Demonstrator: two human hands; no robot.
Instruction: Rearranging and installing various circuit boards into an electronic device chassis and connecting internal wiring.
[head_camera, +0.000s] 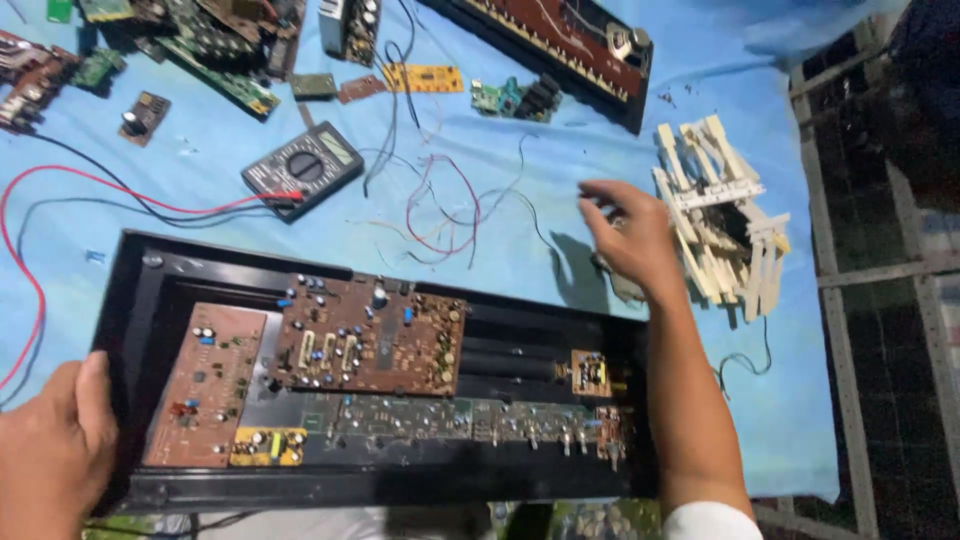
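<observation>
Black case with exposed circuit boards lies lower centre on the counter. Our left hand clamps its left edge; right hand reaches beyond, grip unclear. The forearm could snag the boards or loose wires.

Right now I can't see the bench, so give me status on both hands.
Left hand gripping the open black case at its left end. Right hand raised beyond the case, beside the pile of white keys. Loose wires between.
</observation>
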